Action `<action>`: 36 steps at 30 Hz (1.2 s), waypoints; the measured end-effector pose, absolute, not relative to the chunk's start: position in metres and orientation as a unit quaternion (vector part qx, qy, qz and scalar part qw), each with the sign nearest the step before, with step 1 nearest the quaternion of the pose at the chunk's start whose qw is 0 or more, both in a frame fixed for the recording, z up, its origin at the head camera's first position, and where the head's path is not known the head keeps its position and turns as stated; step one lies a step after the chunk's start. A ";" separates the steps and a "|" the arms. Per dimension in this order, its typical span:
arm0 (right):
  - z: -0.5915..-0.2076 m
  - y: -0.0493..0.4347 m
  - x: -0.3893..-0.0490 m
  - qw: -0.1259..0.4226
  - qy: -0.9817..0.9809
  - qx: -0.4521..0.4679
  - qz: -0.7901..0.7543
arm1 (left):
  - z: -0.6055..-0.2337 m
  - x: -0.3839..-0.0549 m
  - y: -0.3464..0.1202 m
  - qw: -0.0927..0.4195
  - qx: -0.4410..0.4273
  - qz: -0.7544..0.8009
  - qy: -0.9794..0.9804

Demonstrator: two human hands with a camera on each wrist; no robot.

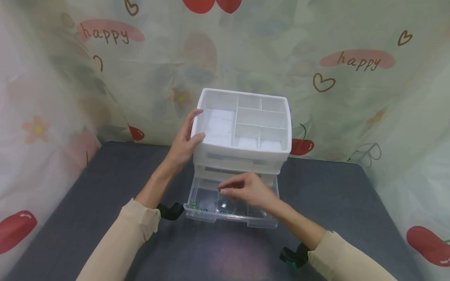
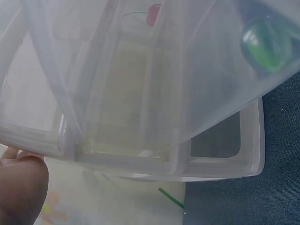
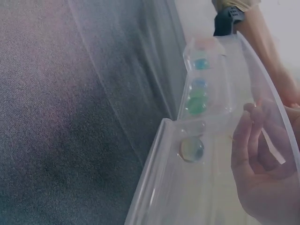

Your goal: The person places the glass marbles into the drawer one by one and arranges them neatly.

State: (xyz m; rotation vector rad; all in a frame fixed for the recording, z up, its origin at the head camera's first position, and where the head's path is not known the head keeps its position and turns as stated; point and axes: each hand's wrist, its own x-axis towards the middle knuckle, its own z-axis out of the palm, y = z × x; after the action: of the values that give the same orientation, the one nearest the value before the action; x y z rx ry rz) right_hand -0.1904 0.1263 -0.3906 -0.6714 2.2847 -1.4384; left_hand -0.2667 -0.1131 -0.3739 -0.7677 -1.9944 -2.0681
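Note:
A white drawer organizer [image 1: 242, 152] stands tilted back, its clear bottom drawer [image 1: 261, 223] pulled out toward me. My left hand [image 1: 183, 142] grips the organizer's upper left side, thumb on the top tray's rim; in the left wrist view a finger [image 2: 23, 190] shows at its edge. My right hand [image 1: 251, 191] is over the open drawer, pinching a small marble [image 1: 220, 191] between thumb and fingertips. Several glass marbles lie along the drawer's front, among them a green marble [image 2: 267, 44] and a pale, multicoloured marble [image 3: 191, 149]. The right hand [image 3: 265, 173] appears through clear plastic in the right wrist view.
The organizer's top tray has several compartments [image 1: 261, 117]. Dark cloth [image 1: 327, 203] covers the table. A printed curtain [image 1: 158, 70] hangs behind and at both sides, with a thin cable [image 1: 369, 154] near the back right corner. Black straps with devices [image 1: 171, 211] sit on both wrists.

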 end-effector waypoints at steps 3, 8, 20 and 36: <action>-0.392 0.123 -0.191 0.183 0.814 -0.239 -0.496 | -0.373 -0.266 -0.113 0.084 -0.254 -0.694 -0.668; -0.395 0.119 -0.193 0.191 0.815 -0.247 -0.488 | -0.373 -0.266 -0.111 0.088 -0.255 -0.699 -0.662; -0.396 0.115 -0.197 0.219 0.820 -0.259 -0.461 | -0.371 -0.267 -0.110 0.073 -0.255 -0.713 -0.649; -0.405 0.113 -0.198 0.240 0.824 -0.243 -0.453 | -0.372 -0.266 -0.110 0.076 -0.247 -0.712 -0.653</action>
State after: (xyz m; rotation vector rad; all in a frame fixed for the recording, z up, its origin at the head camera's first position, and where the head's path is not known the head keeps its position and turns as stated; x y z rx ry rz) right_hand -0.1981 0.1126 -0.4051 -0.6656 2.2534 -1.2385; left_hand -0.2661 -0.1096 -0.3719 -0.7410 -1.9568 -2.1346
